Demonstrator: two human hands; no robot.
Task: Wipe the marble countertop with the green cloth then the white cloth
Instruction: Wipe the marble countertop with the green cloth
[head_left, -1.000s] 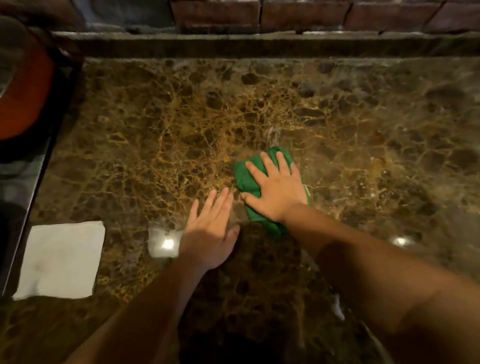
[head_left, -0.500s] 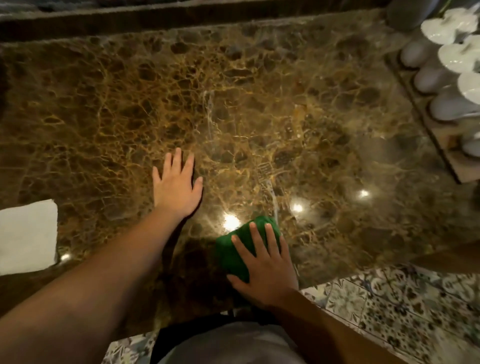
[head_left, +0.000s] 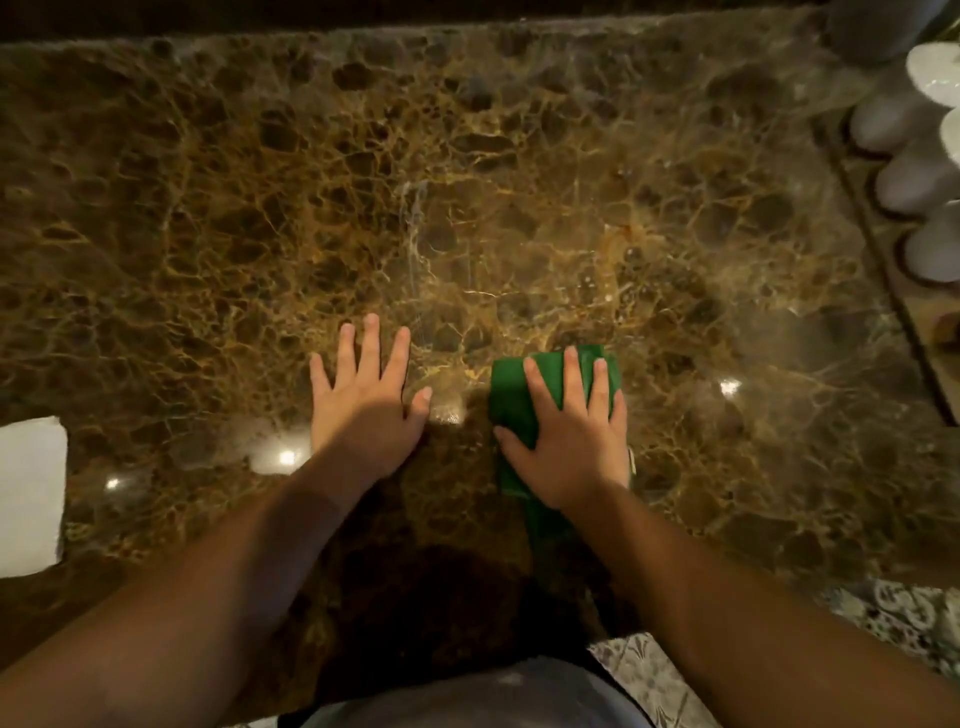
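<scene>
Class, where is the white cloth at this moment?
In the head view, the white cloth lies flat at the countertop's far left edge, left of the left hand, untouched.

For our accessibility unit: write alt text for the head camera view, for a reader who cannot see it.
A right hand presses a green cloth flat on a brown marble countertop; the left hand rests open beside it. A white cloth lies at the far left edge.
</scene>
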